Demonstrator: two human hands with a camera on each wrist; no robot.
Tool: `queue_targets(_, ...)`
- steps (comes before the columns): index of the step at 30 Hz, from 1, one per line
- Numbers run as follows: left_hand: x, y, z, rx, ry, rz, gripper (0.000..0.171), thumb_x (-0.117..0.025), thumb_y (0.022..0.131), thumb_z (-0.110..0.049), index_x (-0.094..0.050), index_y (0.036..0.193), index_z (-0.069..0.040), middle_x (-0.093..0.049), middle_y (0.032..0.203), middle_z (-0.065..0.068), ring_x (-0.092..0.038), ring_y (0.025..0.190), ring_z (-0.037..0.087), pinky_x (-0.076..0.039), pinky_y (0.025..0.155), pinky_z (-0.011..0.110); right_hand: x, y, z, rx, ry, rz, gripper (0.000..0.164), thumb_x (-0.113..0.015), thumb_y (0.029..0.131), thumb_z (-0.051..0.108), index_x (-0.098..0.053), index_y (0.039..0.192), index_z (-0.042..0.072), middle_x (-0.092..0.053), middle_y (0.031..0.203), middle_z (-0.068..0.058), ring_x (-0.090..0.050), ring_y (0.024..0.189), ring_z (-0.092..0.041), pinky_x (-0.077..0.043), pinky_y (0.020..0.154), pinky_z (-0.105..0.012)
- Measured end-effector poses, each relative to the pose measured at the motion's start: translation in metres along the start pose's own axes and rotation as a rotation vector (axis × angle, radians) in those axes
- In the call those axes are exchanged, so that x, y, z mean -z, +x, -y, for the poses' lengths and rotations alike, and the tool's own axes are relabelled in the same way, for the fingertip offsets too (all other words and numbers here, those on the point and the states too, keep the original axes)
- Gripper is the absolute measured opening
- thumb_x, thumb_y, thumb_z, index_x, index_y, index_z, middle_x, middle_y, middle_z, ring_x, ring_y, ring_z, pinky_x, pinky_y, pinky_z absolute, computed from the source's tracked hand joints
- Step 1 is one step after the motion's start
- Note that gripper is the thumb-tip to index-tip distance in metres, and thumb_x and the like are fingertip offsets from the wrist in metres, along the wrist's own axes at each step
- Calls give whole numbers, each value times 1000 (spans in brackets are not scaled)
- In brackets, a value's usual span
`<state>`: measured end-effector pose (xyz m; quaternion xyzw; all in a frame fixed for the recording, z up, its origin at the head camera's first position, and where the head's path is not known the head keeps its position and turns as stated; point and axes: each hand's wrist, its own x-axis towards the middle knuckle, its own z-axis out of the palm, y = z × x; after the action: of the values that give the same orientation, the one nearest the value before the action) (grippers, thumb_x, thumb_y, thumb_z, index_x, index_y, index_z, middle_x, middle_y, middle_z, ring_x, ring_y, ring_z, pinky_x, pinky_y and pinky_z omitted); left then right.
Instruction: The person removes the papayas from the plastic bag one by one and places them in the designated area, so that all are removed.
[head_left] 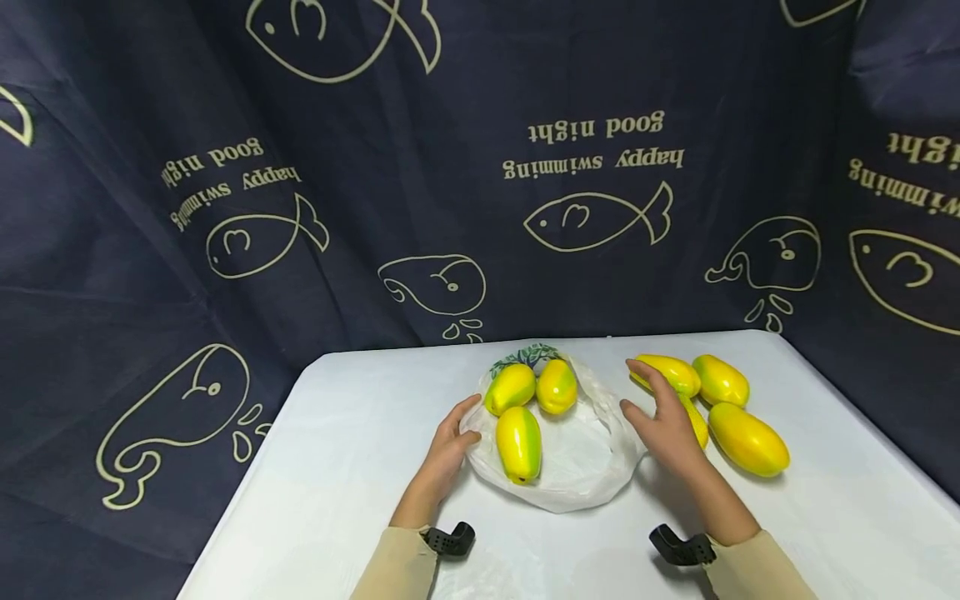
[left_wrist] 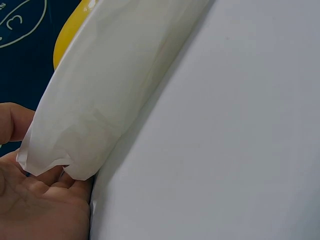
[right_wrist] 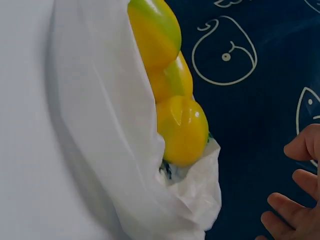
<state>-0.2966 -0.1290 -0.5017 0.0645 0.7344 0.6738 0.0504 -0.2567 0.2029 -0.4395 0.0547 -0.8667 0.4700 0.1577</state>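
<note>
Bag point(head_left: 576, 462) looks white and crumpled, left hand point(head_left: 447, 443) gripping it, right hand point(head_left: 663, 423) released.

Curtained-off space, room type unclear, white table point(head_left: 315, 500), dark fish-print cloth point(head_left: 450, 150) hung behind

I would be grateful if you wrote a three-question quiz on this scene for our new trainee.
1. How many yellow-green fruits are in the white plastic bag?

2. True or false: the right hand is holding nothing.

3. In the head view, where do the loose fruits lie?
A) To the left of the bag
B) To the right of the bag
C) Directly in front of the bag, nearest the camera

Key: 1. Three; 2. True, its fingers are spread and empty; 3. B.
</note>
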Motion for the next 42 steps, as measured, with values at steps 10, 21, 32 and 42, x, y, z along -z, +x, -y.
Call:
queue_targets(10,-3,-1,-2,-4,1,7,67,-52,85,0,-45,150,-17,-29,165,7,-11,157,31,-4,126,60,-15,18,-12,-46,183,53,62,-57,98,12,-32,155,11,-36,158,-21,-31,148,-41,-24,122,-60)
queue_targets(21,-7,-2,-2,3,-5,15,67,-51,86,0,-44,150,-17,-27,166,7,-11,157,32,-4,126,59,-28,23,-31,-102,200,72,59,-56,100,15,-34,154,10,-36,158,-21,-32,148,-41,-26,121,-59)
queue_targets(32,-7,1,1,-3,-2,16,67,-51,86,0,-44,150,-17,-28,165,8,-13,157,33,-6,126,59,-32,22,-56,-180,232,102,61,-59,99,21,-35,154,12,-40,155,-21,-32,149,-39,-23,124,-56)
queue_targets(42,-2,0,-2,-4,-4,-5,67,-51,84,2,-45,149,-15,-30,165,8,-15,156,31,-8,127,57,-34,22,-55,-189,210,143,52,-61,98,15,-47,148,11,-44,157,-14,-32,150,-34,-27,123,-51)
